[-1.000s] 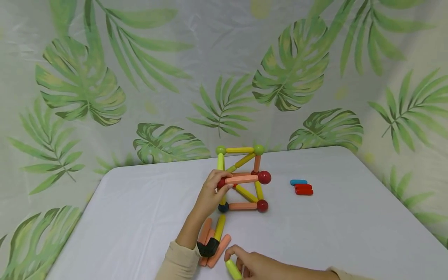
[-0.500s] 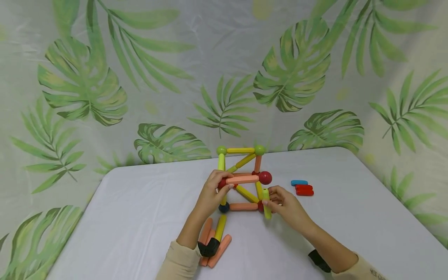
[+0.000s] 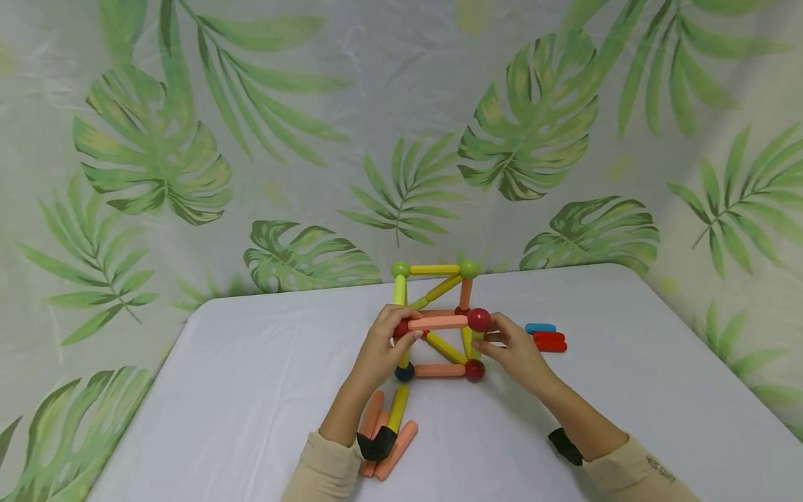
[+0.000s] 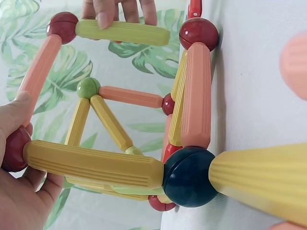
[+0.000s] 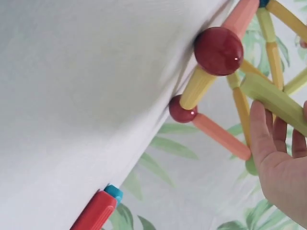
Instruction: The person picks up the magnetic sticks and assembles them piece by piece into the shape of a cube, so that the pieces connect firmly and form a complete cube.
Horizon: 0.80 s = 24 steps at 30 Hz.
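Note:
A frame of ribbed rods and balls, a magnetic building set by its look, stands mid-table. My left hand (image 3: 376, 352) grips the red ball (image 4: 15, 149) at its near upper left corner, where a yellow rod (image 4: 93, 163) rises from a dark blue ball (image 4: 189, 177). From that held ball a salmon rod (image 3: 438, 323) runs across to another red ball (image 3: 479, 320). Below this second ball my right hand (image 3: 517, 352) pinches a yellow-green rod (image 4: 122, 32), upright. Its top meets the ball; a small gap separates its bottom end from the lower red ball (image 4: 198, 33).
Several loose salmon rods (image 3: 398, 450) and a yellow rod (image 3: 397, 408) lie near my left wrist, partly under the black wrist camera (image 3: 377, 444). Red rods (image 3: 549, 341) and a blue rod (image 3: 541, 328) lie to the right. Behind the table hangs a leaf-patterned cloth (image 3: 301, 139).
My right hand brought the yellow-green rod from the table's near side up to the frame's right side, then under the upper red ball. My left hand stayed on its ball.

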Each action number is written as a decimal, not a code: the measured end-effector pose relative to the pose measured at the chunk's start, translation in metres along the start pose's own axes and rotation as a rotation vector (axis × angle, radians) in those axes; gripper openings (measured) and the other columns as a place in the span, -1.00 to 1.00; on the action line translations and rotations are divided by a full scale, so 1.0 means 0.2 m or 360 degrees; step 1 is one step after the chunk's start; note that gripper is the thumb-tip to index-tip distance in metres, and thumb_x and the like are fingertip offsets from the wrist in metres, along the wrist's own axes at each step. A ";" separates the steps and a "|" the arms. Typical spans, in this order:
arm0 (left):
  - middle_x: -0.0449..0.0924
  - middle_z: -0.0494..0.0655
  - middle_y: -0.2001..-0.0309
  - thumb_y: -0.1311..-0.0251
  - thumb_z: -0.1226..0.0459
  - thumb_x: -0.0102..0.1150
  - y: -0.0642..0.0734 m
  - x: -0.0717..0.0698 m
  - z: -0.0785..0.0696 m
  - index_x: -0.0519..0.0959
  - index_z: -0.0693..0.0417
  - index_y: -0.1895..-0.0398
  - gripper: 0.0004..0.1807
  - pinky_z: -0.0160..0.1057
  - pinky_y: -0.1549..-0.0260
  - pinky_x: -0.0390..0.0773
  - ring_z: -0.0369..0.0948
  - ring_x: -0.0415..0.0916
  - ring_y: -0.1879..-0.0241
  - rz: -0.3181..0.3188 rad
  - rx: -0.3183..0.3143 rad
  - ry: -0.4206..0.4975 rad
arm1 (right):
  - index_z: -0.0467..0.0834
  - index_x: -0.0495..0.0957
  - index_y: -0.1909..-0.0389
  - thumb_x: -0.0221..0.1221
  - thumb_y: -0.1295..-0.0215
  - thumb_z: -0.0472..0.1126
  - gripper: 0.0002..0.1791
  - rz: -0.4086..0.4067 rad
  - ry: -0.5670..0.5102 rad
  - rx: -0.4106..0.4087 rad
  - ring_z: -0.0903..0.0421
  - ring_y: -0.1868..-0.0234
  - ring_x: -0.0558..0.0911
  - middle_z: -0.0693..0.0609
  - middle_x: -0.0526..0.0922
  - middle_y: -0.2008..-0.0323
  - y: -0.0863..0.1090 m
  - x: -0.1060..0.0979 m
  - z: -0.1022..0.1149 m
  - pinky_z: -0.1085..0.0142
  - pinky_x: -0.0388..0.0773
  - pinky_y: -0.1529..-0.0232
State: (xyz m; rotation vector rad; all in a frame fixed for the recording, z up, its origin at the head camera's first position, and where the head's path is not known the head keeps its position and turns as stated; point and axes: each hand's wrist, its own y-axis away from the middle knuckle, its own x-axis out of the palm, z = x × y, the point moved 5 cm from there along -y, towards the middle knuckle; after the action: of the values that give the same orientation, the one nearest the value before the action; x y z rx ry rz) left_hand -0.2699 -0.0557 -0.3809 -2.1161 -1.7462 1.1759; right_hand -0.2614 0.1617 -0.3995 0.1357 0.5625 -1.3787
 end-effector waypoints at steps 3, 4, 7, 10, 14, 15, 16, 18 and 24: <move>0.39 -0.15 0.13 -0.11 0.27 0.15 0.00 0.00 0.00 0.49 0.06 0.12 -0.75 -0.30 0.21 0.45 -0.27 0.36 0.17 0.0009 -0.0008 0.0001 | -0.22 0.40 0.05 0.23 -0.09 -0.33 -0.62 0.0028 0.0023 -0.0002 -0.09 0.10 0.50 -0.10 0.53 0.16 0.01 0.00 0.04 0.10 0.48 0.12; 0.39 -0.15 0.13 -0.11 0.27 0.16 0.00 0.00 0.00 0.50 0.06 0.12 -0.75 -0.31 0.21 0.45 -0.27 0.36 0.17 0.0010 -0.0013 -0.0001 | -0.24 0.40 0.05 0.22 -0.10 -0.35 -0.62 0.0037 0.0044 -0.0013 -0.10 0.11 0.51 -0.12 0.53 0.16 0.02 0.00 0.06 0.08 0.47 0.11; 0.39 -0.17 0.12 -0.09 0.29 0.18 0.00 0.00 0.00 0.50 0.05 0.12 -0.75 -0.31 0.21 0.45 -0.29 0.36 0.17 0.0020 -0.0044 0.0014 | -0.28 0.39 0.06 0.21 -0.09 -0.39 -0.63 0.0060 0.0064 -0.0047 -0.13 0.14 0.51 -0.15 0.53 0.18 0.03 0.00 0.10 0.02 0.45 0.10; 0.38 -0.17 0.11 -0.08 0.29 0.20 0.00 -0.01 0.01 0.49 0.06 0.09 -0.71 -0.30 0.19 0.45 -0.27 0.36 0.16 0.0049 -0.0073 0.0035 | -0.25 0.40 0.05 0.22 -0.10 -0.35 -0.62 0.0100 0.0094 -0.0054 -0.09 0.15 0.52 -0.11 0.53 0.19 0.02 0.00 0.07 0.10 0.49 0.14; 0.32 -0.11 0.00 -0.07 0.27 0.23 0.00 -0.03 0.01 0.43 0.07 0.01 -0.61 -0.26 0.10 0.44 -0.20 0.35 0.05 0.0117 -0.0087 0.0048 | -0.20 0.40 0.01 0.24 -0.10 -0.24 -0.59 0.0155 0.0075 -0.0036 -0.05 0.15 0.52 -0.09 0.52 0.17 0.00 0.00 -0.02 0.24 0.53 0.22; 0.28 -0.09 -0.05 -0.07 0.27 0.23 0.00 -0.04 0.01 0.41 0.07 -0.02 -0.58 -0.24 0.08 0.43 -0.19 0.33 0.01 0.0138 -0.0094 0.0045 | -0.18 0.39 0.00 0.25 -0.10 -0.22 -0.57 0.0163 0.0061 -0.0030 -0.04 0.14 0.52 -0.08 0.51 0.16 -0.01 0.00 -0.03 0.27 0.53 0.23; 0.24 -0.06 -0.09 -0.07 0.26 0.24 0.00 -0.05 0.01 0.38 0.06 -0.04 -0.56 -0.24 0.08 0.43 -0.18 0.32 -0.01 0.0154 -0.0108 0.0036 | -0.17 0.36 -0.03 0.25 -0.09 -0.21 -0.53 0.0165 0.0033 -0.0035 -0.05 0.14 0.52 -0.10 0.49 0.14 -0.01 0.00 -0.04 0.28 0.53 0.23; 0.16 -0.02 -0.13 -0.05 0.26 0.25 0.00 -0.08 0.01 0.34 0.06 -0.07 -0.51 -0.23 0.09 0.44 -0.15 0.31 -0.03 0.0189 -0.0152 0.0045 | -0.11 0.27 -0.11 0.26 -0.08 -0.21 -0.43 0.0150 -0.0014 -0.0058 -0.05 0.14 0.52 -0.11 0.46 0.10 -0.01 0.00 -0.04 0.29 0.53 0.23; 0.30 -0.01 -0.06 -0.08 0.34 0.21 0.02 -0.13 0.03 0.32 0.02 -0.14 -0.48 -0.25 0.24 0.52 -0.09 0.48 0.16 0.0373 -0.0334 0.0122 | -0.01 0.10 -0.23 0.23 -0.09 -0.36 -0.28 0.0109 0.0013 -0.0291 -0.04 0.15 0.55 -0.11 0.46 0.11 0.00 -0.02 0.00 0.28 0.53 0.21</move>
State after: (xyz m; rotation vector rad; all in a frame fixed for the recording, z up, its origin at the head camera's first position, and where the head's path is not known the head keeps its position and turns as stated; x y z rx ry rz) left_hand -0.2710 -0.0824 -0.3760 -2.5101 -1.6908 0.9823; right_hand -0.2624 0.1657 -0.3975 0.0126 0.6818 -1.2544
